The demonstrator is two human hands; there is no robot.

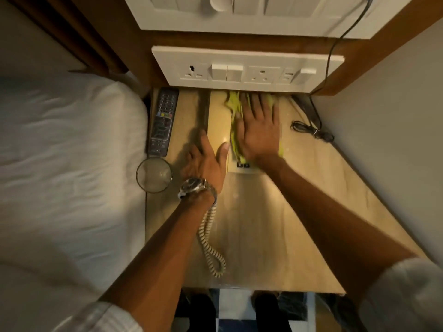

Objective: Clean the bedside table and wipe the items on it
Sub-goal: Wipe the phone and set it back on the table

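**Phone wipe under way, rest of worktop items still to do**

Phone sits at the back middle of the worktop, just under the socket panel. Beige body, handset on the left side, coiled cord trailing toward the front edge. Small dark buttons show at its near edge; the rest of the keypad is covered.

Step in hand, as I read it: wiping the phone. Right hand lies flat on a yellow-green cloth, fingers spread wide, palm pressing the cloth onto the phone's right half. Cloth is bunched, blurred at the far end, so likely mid-stroke. Left hand rests on the handset's near end, fingers loosely curved, thumb laid along the top; it seems to be steadying, not a full grip. Watch on that wrist.

Next move probably needs the handset lifted or shifted so the cloth can reach the cradle and the left half, with the cord kept from dragging.

Other items not yet touched by the cloth here: remote along the left edge, glass at its near end, close to the worktop edge by the bed, black cable bundled at the right back. Glass looks easy to knock when the wiping moves left.
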